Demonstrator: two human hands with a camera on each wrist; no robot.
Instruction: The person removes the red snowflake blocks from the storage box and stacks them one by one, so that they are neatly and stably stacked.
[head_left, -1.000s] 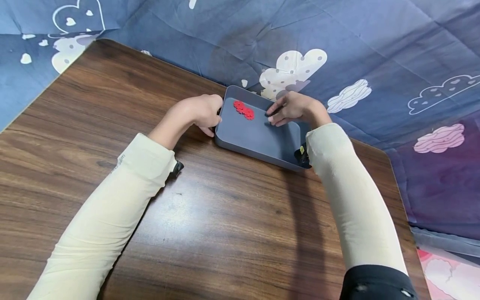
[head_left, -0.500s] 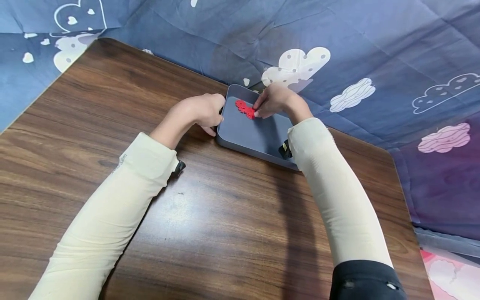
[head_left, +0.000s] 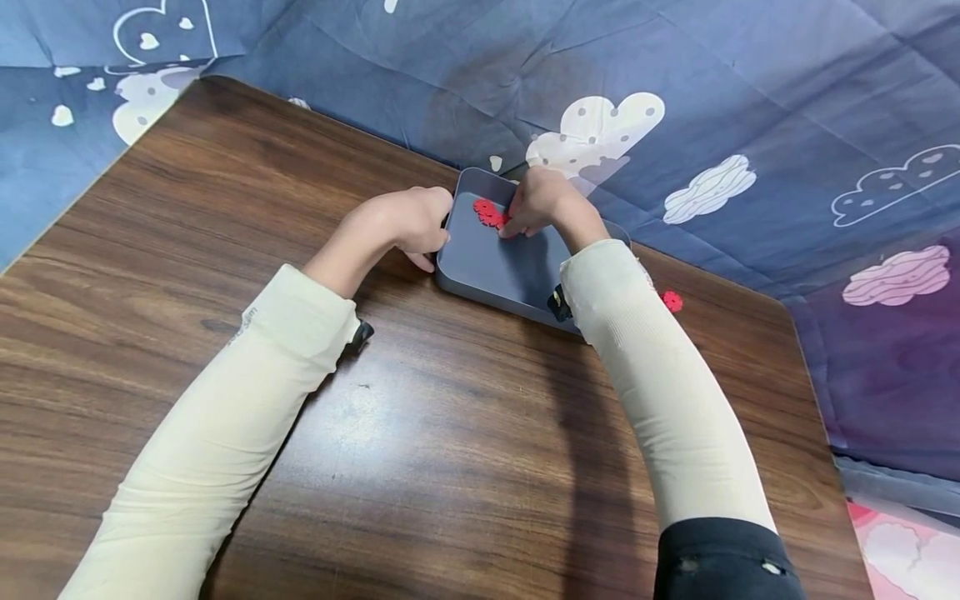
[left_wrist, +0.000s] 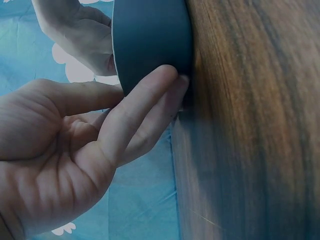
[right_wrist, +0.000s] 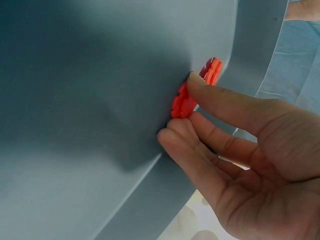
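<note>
A grey rectangular tray (head_left: 480, 268) lies near the table's back edge. My left hand (head_left: 411, 222) grips its left wall; in the left wrist view the thumb is at the rim and the fingers lie along the outer wall (left_wrist: 155, 40). Inside the tray, near the back left, are red flower-shaped plastic discs (head_left: 487, 212), partly covered by my right hand (head_left: 542, 200). Seen from the right wrist, the thumb and fingers pinch the red discs (right_wrist: 184, 104) close to the tray floor, and the discs stand tilted. How many are held cannot be told.
One more red disc (head_left: 672, 301) lies on the wooden table (head_left: 450, 433) right of the tray, beside my right sleeve. A blue cloth with clouds (head_left: 450, 92) hangs right behind the table's back edge.
My right hand has moved left across the tray to the red discs and now pinches at them. The disc on the table has come into view beside the sleeve. My left hand stays put.
</note>
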